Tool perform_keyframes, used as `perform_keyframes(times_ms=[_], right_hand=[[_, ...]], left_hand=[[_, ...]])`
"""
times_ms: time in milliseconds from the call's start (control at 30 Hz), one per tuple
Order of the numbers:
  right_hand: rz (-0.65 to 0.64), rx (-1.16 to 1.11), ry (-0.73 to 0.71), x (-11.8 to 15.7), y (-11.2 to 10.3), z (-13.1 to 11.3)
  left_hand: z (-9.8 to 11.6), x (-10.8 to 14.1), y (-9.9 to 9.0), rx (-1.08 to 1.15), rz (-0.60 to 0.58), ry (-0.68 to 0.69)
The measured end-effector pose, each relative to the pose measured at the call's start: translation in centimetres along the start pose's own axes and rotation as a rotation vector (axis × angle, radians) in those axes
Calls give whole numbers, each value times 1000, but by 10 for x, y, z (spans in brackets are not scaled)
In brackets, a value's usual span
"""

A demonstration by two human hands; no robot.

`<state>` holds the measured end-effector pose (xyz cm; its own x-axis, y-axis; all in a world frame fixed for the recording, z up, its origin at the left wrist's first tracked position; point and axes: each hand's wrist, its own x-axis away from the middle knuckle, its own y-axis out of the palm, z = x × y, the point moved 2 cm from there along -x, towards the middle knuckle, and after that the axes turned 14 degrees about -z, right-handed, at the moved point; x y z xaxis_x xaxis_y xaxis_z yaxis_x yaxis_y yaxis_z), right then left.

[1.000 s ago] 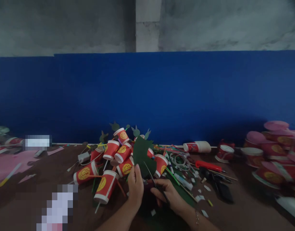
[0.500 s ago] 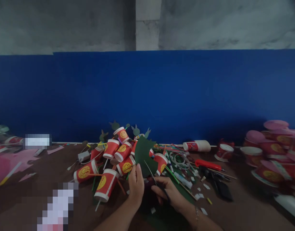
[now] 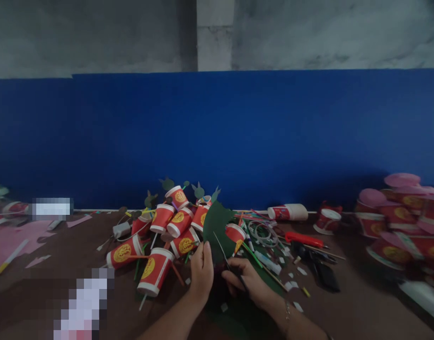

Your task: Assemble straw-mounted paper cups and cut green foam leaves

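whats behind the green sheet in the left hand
Behind the green sheet in the left hand, a red cup shows past its left edge and another cup past its right. Whatever lies directly behind its middle is covered.

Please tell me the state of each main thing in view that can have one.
Left hand: gripping the green paper
Green paper: held up, one edge jagged
Right hand: holding scissors
Scissors: raised, opening unclear
Frontmost red cup: tilted
Cup stack at back: lying sideways
Red-handled tool: lying flat
Paper scraps: scattered
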<state>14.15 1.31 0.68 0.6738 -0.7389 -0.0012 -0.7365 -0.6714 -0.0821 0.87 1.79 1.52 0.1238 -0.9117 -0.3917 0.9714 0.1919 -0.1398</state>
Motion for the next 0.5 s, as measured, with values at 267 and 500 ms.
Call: perform_keyframes(times_ms=[267,500], right_hand=[[18,26,4,0,-1,-2],[56,7,-19,-2,-1,3]], left_hand=[[3,1,2,63,-46,4],[-1,4,6,63,-128,9]])
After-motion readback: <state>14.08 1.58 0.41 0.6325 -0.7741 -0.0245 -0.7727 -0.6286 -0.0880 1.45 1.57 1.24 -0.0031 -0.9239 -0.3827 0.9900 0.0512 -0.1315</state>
